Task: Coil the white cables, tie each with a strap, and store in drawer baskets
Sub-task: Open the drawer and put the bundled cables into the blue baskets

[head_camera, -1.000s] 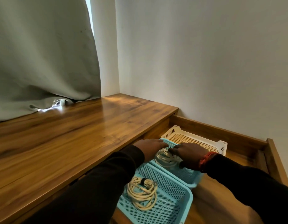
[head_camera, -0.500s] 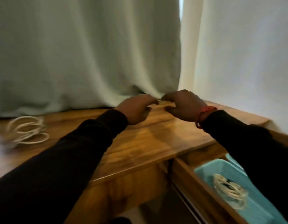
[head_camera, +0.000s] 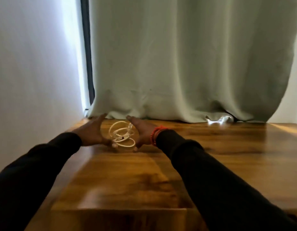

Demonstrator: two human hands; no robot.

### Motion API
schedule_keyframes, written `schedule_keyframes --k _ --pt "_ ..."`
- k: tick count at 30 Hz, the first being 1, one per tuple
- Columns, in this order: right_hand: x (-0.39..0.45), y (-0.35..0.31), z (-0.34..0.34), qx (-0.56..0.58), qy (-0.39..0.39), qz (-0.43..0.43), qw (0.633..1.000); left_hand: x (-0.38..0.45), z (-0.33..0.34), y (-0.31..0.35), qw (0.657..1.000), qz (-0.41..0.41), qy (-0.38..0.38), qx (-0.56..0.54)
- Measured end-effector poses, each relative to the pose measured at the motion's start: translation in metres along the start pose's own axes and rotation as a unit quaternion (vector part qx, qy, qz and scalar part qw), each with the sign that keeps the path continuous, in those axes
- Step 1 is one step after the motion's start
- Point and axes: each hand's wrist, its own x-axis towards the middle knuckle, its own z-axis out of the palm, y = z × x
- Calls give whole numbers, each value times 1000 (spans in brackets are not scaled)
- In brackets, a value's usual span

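Flanking a loose white cable (head_camera: 121,134) on the wooden worktop (head_camera: 144,172), the left hand (head_camera: 91,132) and right hand (head_camera: 141,130) reach with straight, spread fingers, holding nothing, near the foot of a pale green curtain (head_camera: 186,64).

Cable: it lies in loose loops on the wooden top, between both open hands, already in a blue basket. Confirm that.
Not quite. The head view shows no basket: the cable lies bare on the wooden top, in loose loops between the open left hand and right hand.
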Motion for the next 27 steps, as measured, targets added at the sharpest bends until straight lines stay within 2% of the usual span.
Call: schedule_keyframes --k 3,6,9,14,19,23,27 --pt "27 -8 10 -30 -26 -23 999 -1 22 -26 998 -33 -52 -14" --pt "37 -10 7 -44 -19 -29 998 7 42 -36 994 -14 -28 -105" --pt "45 -5 7 -38 10 -32 999 17 49 -36 990 20 -1 -140" --pt "43 19 22 -31 6 -41 999 30 56 -28 993 91 6 -76" --pt "32 28 40 -92 30 -72 993 40 67 -25 990 140 9 13" --pt "32 33 48 -122 30 -72 989 44 71 -26 977 187 -23 97" --pt "21 33 51 -7 20 -64 998 43 73 -25 966 233 4 115"
